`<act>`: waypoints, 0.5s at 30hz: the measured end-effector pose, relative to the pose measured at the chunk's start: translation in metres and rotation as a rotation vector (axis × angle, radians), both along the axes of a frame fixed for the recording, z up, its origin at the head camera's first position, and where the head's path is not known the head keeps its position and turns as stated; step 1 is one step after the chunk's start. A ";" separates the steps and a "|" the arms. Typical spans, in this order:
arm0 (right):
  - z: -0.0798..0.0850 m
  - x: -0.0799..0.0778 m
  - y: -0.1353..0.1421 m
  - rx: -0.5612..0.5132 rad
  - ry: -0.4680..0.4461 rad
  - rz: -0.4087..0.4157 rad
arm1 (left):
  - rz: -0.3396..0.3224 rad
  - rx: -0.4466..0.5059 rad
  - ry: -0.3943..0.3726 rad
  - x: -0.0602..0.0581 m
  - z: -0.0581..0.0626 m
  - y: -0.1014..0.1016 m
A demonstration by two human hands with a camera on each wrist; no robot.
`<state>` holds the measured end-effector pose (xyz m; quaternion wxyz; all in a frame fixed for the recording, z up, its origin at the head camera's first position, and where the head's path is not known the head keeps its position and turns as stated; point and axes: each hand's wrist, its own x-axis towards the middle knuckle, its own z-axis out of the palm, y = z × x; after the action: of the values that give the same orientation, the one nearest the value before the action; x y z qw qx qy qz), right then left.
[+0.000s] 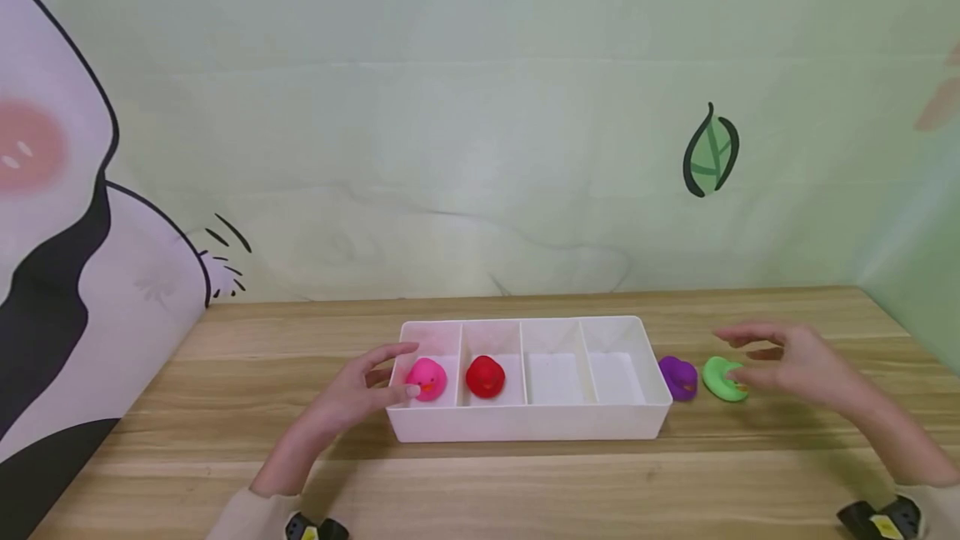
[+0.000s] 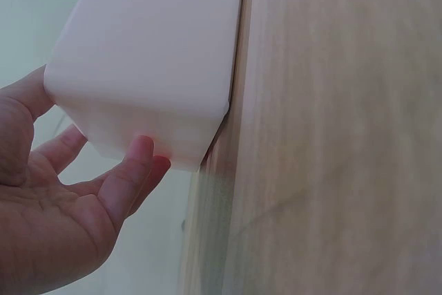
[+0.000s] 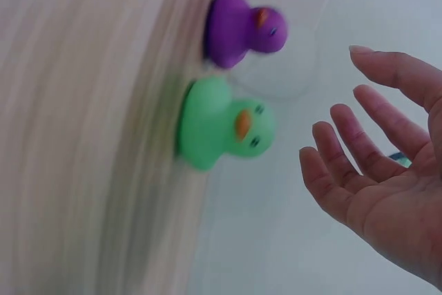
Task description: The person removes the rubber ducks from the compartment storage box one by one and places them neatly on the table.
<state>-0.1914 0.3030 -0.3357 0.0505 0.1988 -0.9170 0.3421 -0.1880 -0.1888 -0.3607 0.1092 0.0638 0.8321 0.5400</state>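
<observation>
Green duck [image 3: 207, 124] stands upright on the table [image 1: 525, 490], to the right of the white box [image 1: 536, 423], with the purple duck [image 3: 231, 29] just beside it, between it and the box. The right hand [image 1: 806, 365] is near the green duck with loosely spread fingers; in the right wrist view it is apart from it and holds nothing. I judge this duck to be light and hollow, of soft rubber that gives a little under pressure, hardly fragile, perhaps slightly slippery because its skin looks smooth. The best hold, I think, is thumb and fingers on both sides of the round body, below the head, with care for the narrow room next to the purple duck. The left hand [image 1: 356, 390] has relaxed fingers against the left end of the box, not curled around it. This box seems stiff plastic, easy to push; the pink duck [image 1: 427, 379] and the red duck [image 1: 485, 377] sit in its two left compartments.
</observation>
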 end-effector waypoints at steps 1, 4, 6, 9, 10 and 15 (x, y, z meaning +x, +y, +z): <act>0.001 0.001 -0.003 -0.009 0.011 0.007 | 0.000 -0.001 0.000 0.000 0.000 0.000; 0.005 0.004 -0.014 -0.038 0.033 0.028 | 0.000 0.000 0.001 0.000 0.000 0.000; 0.007 0.005 -0.022 -0.054 0.040 0.036 | 0.000 -0.001 0.000 0.001 0.000 0.000; 0.010 0.006 -0.034 -0.081 0.047 0.058 | -0.001 -0.005 0.000 0.000 0.000 0.000; 0.011 0.007 -0.038 -0.089 0.046 0.067 | -0.001 -0.005 -0.001 0.000 0.000 0.000; 0.014 0.007 -0.057 -0.135 0.066 0.118 | -0.008 0.005 0.003 0.001 0.000 0.000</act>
<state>-0.1845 0.2462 -0.3219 0.0738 0.2598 -0.8765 0.3986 -0.1874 -0.1891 -0.3608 0.1100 0.0683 0.8307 0.5414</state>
